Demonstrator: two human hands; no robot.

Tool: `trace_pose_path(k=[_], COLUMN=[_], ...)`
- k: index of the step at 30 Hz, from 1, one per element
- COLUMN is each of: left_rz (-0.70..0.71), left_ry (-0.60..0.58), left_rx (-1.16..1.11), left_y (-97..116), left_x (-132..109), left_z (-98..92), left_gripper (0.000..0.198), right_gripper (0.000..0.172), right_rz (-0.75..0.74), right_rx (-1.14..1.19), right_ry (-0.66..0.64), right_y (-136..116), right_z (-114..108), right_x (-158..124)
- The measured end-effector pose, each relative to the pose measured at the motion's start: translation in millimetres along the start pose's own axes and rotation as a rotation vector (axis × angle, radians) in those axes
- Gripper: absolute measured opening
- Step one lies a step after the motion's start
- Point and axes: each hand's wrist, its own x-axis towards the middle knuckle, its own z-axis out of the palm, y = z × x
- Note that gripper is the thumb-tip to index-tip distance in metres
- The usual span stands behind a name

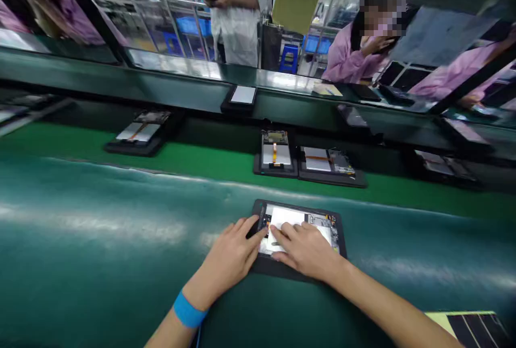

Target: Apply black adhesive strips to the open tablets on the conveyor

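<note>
In the head view an opened tablet point(342, 240) lies flat on the green bench mat, its inner parts facing up in a dark frame. A large white battery point(287, 214) fills its middle, with circuit parts at the right end. My left hand point(234, 251), with a blue band on the wrist, rests at the tablet's left edge. Its fingers are apart, and one fingertip touches a small orange piece point(268, 225) beside the battery. My right hand point(306, 248) lies over the battery with its fingers spread, one fingertip close to the left one. Its palm hides part of the tablet.
On the green strip behind sit more opened tablets, among them one upright point(276, 154), one sideways point(328, 165) and one at left point(139, 132). A dark device with a white panel point(243, 94) stands on the ledge. Co-workers point(355, 57) are across the line. A yellow-edged sheet point(443, 317) lies front right.
</note>
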Motion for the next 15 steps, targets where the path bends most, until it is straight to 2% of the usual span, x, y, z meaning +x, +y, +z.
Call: trace_pose_path(k=[15], left_rz=[-0.031], left_ry=[-0.066], left_rx=[-0.005], left_y=[1], left_x=[-1], left_z=[-3.2], left_gripper=[0.048], right_gripper=[0.049], right_rz=[-0.138], right_rx=[-0.05], right_ry=[-0.021], right_y=[22], right_z=[-15], right_x=[1])
